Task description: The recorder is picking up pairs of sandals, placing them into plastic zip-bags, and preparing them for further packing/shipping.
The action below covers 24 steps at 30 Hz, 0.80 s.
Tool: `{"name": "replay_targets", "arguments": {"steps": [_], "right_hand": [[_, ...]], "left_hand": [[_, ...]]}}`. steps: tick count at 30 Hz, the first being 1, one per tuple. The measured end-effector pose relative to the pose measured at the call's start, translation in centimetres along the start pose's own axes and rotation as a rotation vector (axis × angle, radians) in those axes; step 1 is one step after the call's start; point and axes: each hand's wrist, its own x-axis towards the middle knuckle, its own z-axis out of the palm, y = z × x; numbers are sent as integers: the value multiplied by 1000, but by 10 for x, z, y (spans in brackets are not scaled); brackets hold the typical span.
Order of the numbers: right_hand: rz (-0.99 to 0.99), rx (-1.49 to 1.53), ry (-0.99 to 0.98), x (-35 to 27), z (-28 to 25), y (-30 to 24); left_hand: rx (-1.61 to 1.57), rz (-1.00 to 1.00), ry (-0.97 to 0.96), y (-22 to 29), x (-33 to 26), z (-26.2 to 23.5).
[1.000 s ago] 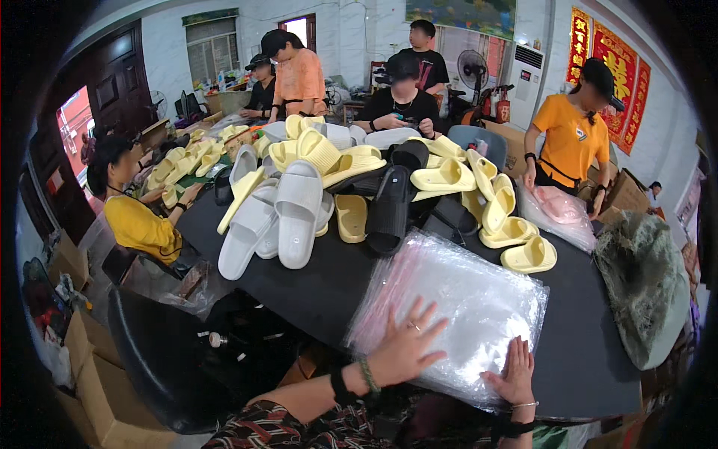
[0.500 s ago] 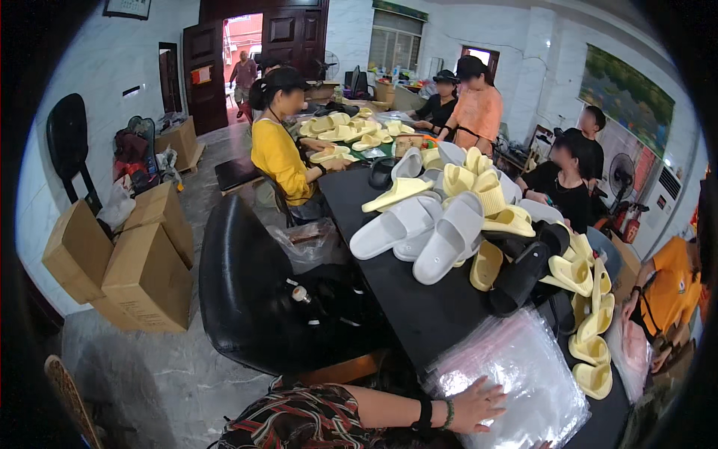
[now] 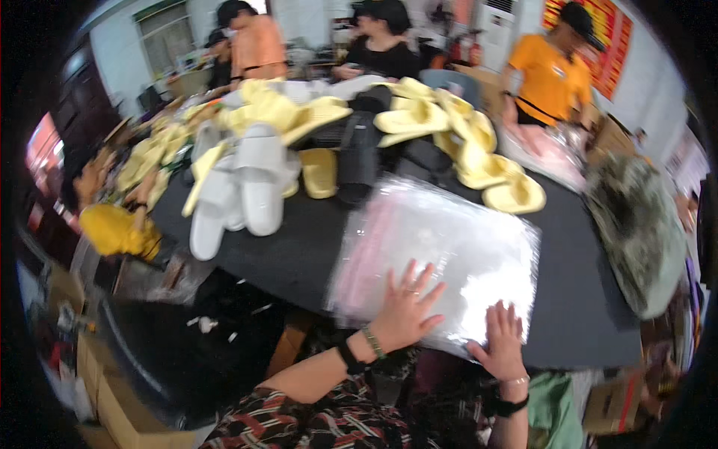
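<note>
A stack of clear plastic bags (image 3: pixel 456 239) with a pinkish left edge lies flat on the black table (image 3: pixel 583 277) before me. My left hand (image 3: pixel 406 308) rests on its near left part, fingers spread and holding nothing. Over the stack's near right corner lies my right hand (image 3: pixel 499 346), also open and empty. Just beyond the bags stand black slippers (image 3: pixel 357 161) and yellow slippers (image 3: pixel 514 193). Grey slippers (image 3: pixel 259 179) lie further left on the pile.
A black chair (image 3: pixel 149 359) stands at the near left, with cardboard boxes (image 3: pixel 138 408) beside it. At the table's right is a grey-green sack (image 3: pixel 636 232). A person in orange (image 3: pixel 550 78) handles pinkish plastic packaging (image 3: pixel 546 153); other people sit or stand around the far side.
The view has swung right, bringing the bags to the middle. My right hand has come into view on the stack; my left hand still rests on it, fingers spread.
</note>
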Motion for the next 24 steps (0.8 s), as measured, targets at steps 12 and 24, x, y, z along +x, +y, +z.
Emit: {"name": "replay_targets", "arguments": {"steps": [12,24], "right_hand": [[-31,412,377,-47,-22,22],[1152,165,816,-308,151,226]], "left_hand": [[114,83,-155,17,-31,18],[257,103,-303,11,-10,22]]}}
